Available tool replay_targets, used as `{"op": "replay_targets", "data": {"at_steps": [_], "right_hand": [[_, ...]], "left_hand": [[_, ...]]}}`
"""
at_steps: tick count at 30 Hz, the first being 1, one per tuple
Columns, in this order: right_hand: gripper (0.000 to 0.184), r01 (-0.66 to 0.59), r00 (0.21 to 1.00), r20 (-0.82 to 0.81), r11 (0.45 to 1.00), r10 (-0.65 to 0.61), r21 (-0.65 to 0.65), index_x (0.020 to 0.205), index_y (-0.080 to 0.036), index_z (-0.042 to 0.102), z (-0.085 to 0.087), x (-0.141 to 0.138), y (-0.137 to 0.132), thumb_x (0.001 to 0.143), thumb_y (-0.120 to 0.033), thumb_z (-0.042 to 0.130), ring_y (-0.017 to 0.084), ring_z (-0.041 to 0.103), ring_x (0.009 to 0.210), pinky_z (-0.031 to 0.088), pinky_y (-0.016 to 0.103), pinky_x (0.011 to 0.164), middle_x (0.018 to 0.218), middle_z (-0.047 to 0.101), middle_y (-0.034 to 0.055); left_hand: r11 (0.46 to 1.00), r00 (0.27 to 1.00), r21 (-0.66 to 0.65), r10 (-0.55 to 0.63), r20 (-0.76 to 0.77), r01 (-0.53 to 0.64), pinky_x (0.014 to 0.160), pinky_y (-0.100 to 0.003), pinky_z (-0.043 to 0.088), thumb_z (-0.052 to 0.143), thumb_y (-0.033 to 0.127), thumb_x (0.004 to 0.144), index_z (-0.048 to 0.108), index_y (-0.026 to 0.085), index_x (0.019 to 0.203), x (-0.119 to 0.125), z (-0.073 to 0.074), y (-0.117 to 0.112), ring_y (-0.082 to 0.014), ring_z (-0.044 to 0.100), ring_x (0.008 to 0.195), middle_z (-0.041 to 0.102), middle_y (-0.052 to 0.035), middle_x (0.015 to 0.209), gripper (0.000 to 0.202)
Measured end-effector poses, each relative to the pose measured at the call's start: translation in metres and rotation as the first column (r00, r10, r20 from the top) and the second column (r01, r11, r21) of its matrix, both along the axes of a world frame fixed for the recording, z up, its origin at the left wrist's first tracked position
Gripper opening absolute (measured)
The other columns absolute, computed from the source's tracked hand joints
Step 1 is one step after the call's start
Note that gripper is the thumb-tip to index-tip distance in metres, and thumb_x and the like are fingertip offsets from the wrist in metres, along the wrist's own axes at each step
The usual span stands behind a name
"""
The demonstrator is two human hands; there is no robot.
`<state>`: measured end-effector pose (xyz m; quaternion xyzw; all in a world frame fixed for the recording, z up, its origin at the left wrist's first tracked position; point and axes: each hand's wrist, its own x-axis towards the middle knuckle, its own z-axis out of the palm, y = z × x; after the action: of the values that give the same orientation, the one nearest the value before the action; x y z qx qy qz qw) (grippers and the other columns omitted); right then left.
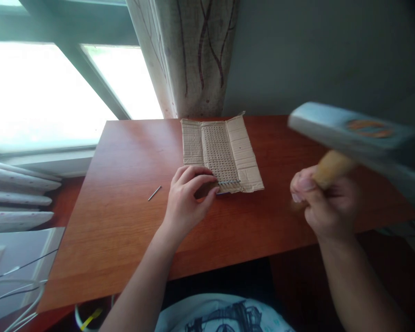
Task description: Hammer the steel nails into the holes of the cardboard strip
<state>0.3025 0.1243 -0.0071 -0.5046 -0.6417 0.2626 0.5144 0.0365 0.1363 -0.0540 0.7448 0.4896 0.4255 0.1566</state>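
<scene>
My right hand (326, 200) is raised at the right, wrapped around the pale wooden handle (333, 169) of a hammer (362, 129). Its big metal head, marked in orange, is smeared by motion. My left hand (189, 191) rests at the near left corner of an unfolded cardboard piece (250, 157). Thumb and forefinger curl toward each other there; whatever sits between their tips is too small to make out. The cardboard's middle strip (219, 150) is covered in rows of small holes. Along its near end runs a row of small shiny bits (230, 183).
A short thin metal rod (154, 193) lies on the reddish wooden table (124, 221), left of my left hand. Behind the table are a curtain (196, 60) and a dark wall (307, 55). A window (37, 92) is at the left, with cables (24, 295) below.
</scene>
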Motion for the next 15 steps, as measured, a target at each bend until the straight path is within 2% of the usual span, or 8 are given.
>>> {"op": "replay_targets", "data": {"at_steps": [2,4,6,10,12,15], "right_hand": [[0.040,-0.080,0.967,-0.239,0.996,0.084,0.026,0.066,-0.024,0.047,-0.002,-0.002,0.009,0.093,-0.046,0.066,0.011,0.033,0.042,0.027,0.030,0.044,0.051,0.035,-0.0060],[0.048,-0.149,0.921,-0.355,0.987,0.159,0.054,0.060,-0.024,0.040,-0.002,-0.006,0.018,0.095,-0.045,0.063,0.010,0.026,0.039,0.022,0.029,0.042,0.047,0.026,-0.0069],[0.050,-0.122,0.907,-0.393,0.987,0.152,0.101,0.058,-0.023,0.036,-0.004,-0.011,0.025,0.097,-0.043,0.058,0.009,0.024,0.038,0.022,0.029,0.042,0.046,0.024,-0.0072],[0.051,0.031,0.923,-0.384,0.992,0.019,0.124,0.058,-0.024,0.034,-0.011,-0.017,0.032,0.096,-0.046,0.060,0.009,0.022,0.038,0.020,0.028,0.042,0.046,0.024,-0.0075],[0.051,0.050,0.928,-0.374,0.993,-0.007,0.106,0.058,-0.024,0.034,-0.015,-0.019,0.033,0.095,-0.048,0.060,0.009,0.023,0.038,0.021,0.027,0.041,0.046,0.024,-0.0076],[0.049,0.021,0.916,-0.401,0.995,0.019,0.095,0.058,-0.023,0.036,-0.017,-0.020,0.035,0.095,-0.044,0.061,0.008,0.025,0.039,0.021,0.027,0.041,0.046,0.024,-0.0076]], "left_hand": [[1.000,1.000,0.000,-0.001,0.007,0.001,0.096,-0.043,0.053,0.073,0.023,0.089,0.075,0.025,0.098,0.000,0.000,0.000,-0.0231,0.064,0.105,0.074,-0.0045,0.108,0.010],[1.000,1.000,0.003,0.001,0.007,-0.001,0.097,-0.043,0.053,0.073,0.023,0.089,0.075,0.025,0.098,0.000,0.001,0.000,-0.0233,0.064,0.105,0.074,-0.0046,0.108,0.010],[1.000,1.000,0.004,0.005,0.001,-0.005,0.097,-0.043,0.053,0.072,0.023,0.089,0.075,0.026,0.098,0.001,0.001,0.000,-0.0236,0.064,0.105,0.074,-0.0047,0.108,0.009],[1.000,1.000,0.002,0.005,-0.004,-0.005,0.096,-0.044,0.053,0.071,0.022,0.090,0.075,0.026,0.098,0.001,0.001,0.000,-0.0234,0.064,0.105,0.074,-0.0046,0.108,0.010],[1.000,1.000,0.003,0.003,-0.004,-0.003,0.096,-0.043,0.053,0.071,0.022,0.090,0.075,0.026,0.098,0.001,0.001,0.000,-0.0234,0.063,0.105,0.074,-0.0045,0.108,0.010],[1.000,1.000,0.005,0.005,-0.003,-0.005,0.096,-0.043,0.053,0.071,0.022,0.090,0.075,0.025,0.098,0.001,0.000,-0.001,-0.0235,0.064,0.106,0.074,-0.0046,0.108,0.010]]}}
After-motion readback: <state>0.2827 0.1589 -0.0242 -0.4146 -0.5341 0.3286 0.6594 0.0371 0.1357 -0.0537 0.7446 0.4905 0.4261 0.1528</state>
